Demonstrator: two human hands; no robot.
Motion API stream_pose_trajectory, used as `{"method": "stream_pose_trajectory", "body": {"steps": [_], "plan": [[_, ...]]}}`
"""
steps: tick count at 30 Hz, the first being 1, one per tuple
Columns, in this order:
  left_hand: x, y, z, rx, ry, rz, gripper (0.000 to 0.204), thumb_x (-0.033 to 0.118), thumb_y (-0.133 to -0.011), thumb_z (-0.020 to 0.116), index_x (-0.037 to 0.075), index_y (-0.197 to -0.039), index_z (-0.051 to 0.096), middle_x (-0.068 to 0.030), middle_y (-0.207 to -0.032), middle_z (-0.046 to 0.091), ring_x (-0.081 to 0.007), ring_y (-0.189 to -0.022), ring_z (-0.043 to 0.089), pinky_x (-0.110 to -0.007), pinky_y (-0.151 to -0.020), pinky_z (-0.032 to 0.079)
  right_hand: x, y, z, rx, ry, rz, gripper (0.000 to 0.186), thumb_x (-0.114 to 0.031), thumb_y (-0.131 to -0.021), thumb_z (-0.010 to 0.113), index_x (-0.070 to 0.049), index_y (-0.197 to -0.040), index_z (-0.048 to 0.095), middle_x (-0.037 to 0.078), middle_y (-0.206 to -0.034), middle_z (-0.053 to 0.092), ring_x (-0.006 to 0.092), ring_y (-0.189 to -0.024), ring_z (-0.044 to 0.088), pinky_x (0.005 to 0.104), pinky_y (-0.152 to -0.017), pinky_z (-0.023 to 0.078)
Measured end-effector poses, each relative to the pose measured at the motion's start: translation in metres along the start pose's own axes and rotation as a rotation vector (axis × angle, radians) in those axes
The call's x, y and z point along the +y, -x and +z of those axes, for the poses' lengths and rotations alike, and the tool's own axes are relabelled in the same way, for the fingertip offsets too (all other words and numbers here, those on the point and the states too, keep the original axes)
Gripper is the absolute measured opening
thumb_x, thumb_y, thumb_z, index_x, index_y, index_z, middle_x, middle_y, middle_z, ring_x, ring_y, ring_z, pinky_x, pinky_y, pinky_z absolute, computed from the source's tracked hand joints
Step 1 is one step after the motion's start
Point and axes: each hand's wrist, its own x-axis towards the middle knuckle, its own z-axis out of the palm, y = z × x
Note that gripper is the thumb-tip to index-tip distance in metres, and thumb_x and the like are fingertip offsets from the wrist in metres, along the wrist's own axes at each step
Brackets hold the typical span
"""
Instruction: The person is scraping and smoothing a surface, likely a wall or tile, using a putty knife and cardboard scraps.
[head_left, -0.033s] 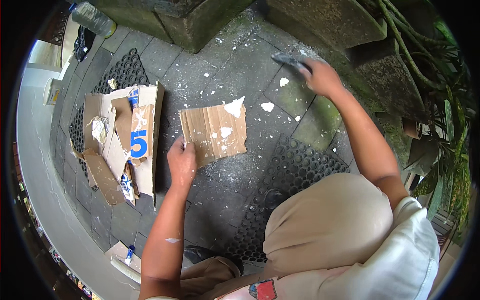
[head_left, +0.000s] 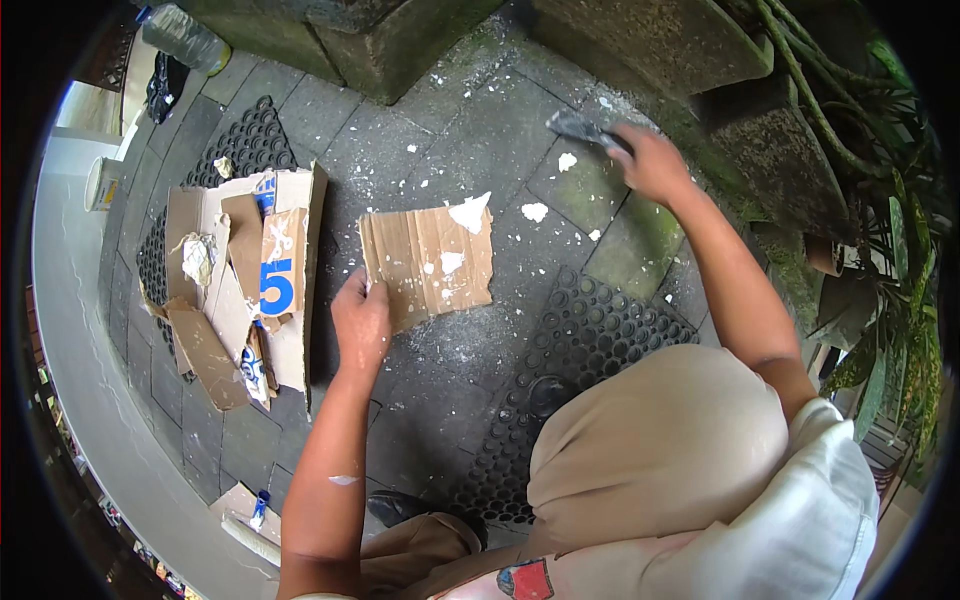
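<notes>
My left hand pinches the near left edge of a torn piece of cardboard on the paving. White flakes and a larger pointed white chip lie on that sheet. Farther off to the right, my right hand is closed round the handle of a scraper. Its flat grey blade points left, just over or on the paving; contact cannot be made out. Near the scraper lie white chips, one just below the blade and another closer to the cardboard.
On the left, an opened cardboard box holds torn cardboard and white scraps. Black rubber mats lie under the box and near my knee. Stone planters border the far side, with a plastic bottle at far left. Plants hang at right.
My right hand and the scraper have shifted slightly to the right and nearer. The left hand and the cardboard stay almost where they were.
</notes>
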Motion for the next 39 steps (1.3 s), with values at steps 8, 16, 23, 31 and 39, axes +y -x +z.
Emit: {"method": "stream_pose_trajectory", "body": {"steps": [8, 16, 23, 31, 39], "plan": [[0.023, -0.006, 0.008, 0.038, -0.190, 0.140, 0.024, 0.016, -0.083, 0.054, -0.008, -0.086, 0.057, -0.0278, -0.076, 0.058, -0.0414, -0.071, 0.059, -0.045, -0.070, 0.046, 0.084, 0.005, 0.007, -0.008, 0.102, -0.084, 0.038, -0.009, -0.084, 0.066, -0.023, -0.120, 0.063, 0.003, -0.111, 0.063, 0.0325, -0.110, 0.050, 0.0461, -0.092, 0.040], [0.038, -0.003, 0.033, -0.014, -0.218, 0.181, 0.028, 0.017, -0.081, 0.053, -0.010, -0.083, 0.057, -0.0335, -0.087, 0.059, -0.0499, -0.083, 0.058, -0.050, -0.078, 0.046, 0.014, -0.012, 0.013, -0.287, 0.039, -0.447, 0.033, -0.005, -0.086, 0.063, -0.022, -0.114, 0.066, 0.000, -0.107, 0.062, 0.0285, -0.107, 0.046, 0.0440, -0.095, 0.035], [0.028, 0.001, 0.032, -0.046, -0.195, 0.118, 0.031, 0.019, -0.081, 0.053, -0.012, -0.084, 0.056, -0.0343, -0.089, 0.060, -0.0495, -0.084, 0.059, -0.050, -0.079, 0.046, -0.017, 0.021, 0.041, -0.337, -0.111, -0.433, 0.034, -0.004, -0.087, 0.061, -0.017, -0.118, 0.065, 0.006, -0.107, 0.061, 0.0294, -0.107, 0.046, 0.0432, -0.101, 0.035], [-0.022, -0.026, 0.001, 0.100, 0.078, 0.105, 0.028, 0.018, -0.084, 0.051, -0.006, -0.091, 0.064, -0.0229, -0.083, 0.068, -0.0316, -0.081, 0.066, -0.042, -0.078, 0.047, -0.015, 0.057, 0.039, -0.399, -0.383, -0.175, 0.036, -0.008, -0.089, 0.064, -0.014, -0.124, 0.061, 0.007, -0.121, 0.060, 0.0279, -0.116, 0.045, 0.0380, -0.108, 0.033], [-0.029, -0.022, 0.009, 0.039, 0.059, 0.060, 0.031, 0.020, -0.083, 0.050, -0.006, -0.092, 0.064, -0.0262, -0.083, 0.065, -0.0348, -0.080, 0.064, -0.041, -0.079, 0.047, -0.077, 0.071, -0.009, -0.235, -0.247, -0.327, 0.035, -0.008, -0.089, 0.062, -0.016, -0.123, 0.064, 0.005, -0.113, 0.062, 0.0272, -0.111, 0.048, 0.0400, -0.101, 0.037]]}}
